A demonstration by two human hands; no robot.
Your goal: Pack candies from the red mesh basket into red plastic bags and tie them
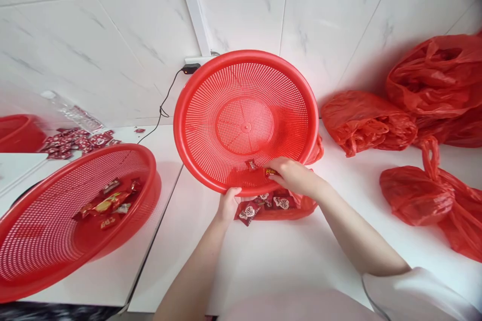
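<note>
A red mesh basket (246, 120) is tilted toward me in the middle, its near rim over an open red plastic bag (301, 210) that holds dark red packets (283, 202). My left hand (228, 202) grips the near rim, thumb on top and fingers hidden beneath. Inside the basket, my right hand (288, 174) is closed round a small red and yellow packet at the lower right side. Another small red packet (251, 164) lies just left of its fingertips.
At the left, a second red basket (150, 160) holds several packets (109, 202). Behind it are a pile of small red packets (70, 141), a clear plastic bottle (77, 113) and a black cable (165, 98). Red plastic bags (371, 123) sit at the right.
</note>
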